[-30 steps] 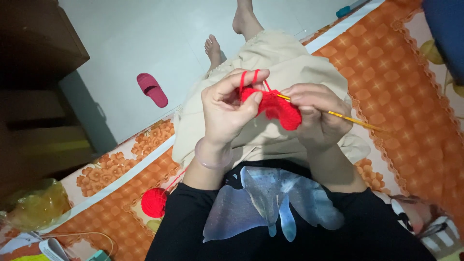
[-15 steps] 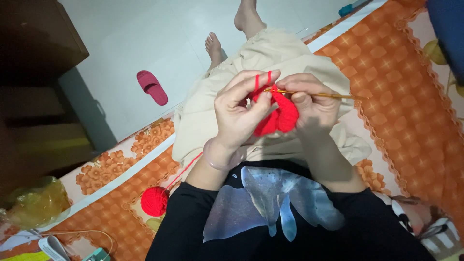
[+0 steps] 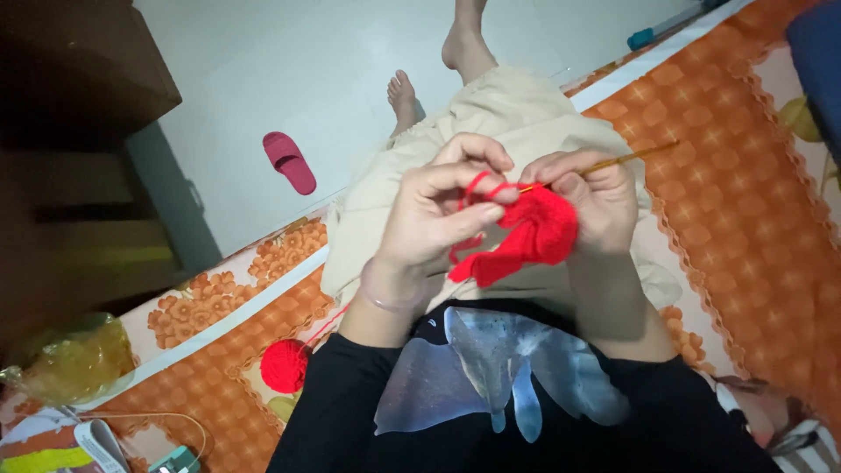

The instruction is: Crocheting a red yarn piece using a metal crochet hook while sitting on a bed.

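While crocheting, red piece (image 3: 534, 236) in hands (image 3: 438, 210).

The person wears a black long-sleeved top whose sleeves end just short of the wrists. A large pale, silvery-blue print shaped like spread wings or petals sits on its front, at about six o'clock in the view. A thin, pale translucent bangle (image 3: 392, 293) circles the wrist of the left hand (image 3: 434, 219); the right hand (image 3: 596, 201) has a bare wrist. Loose cream-coloured trousers, gathered at the hems, cover the legs up toward twelve o'clock. Both feet are bare, without socks or shoes.
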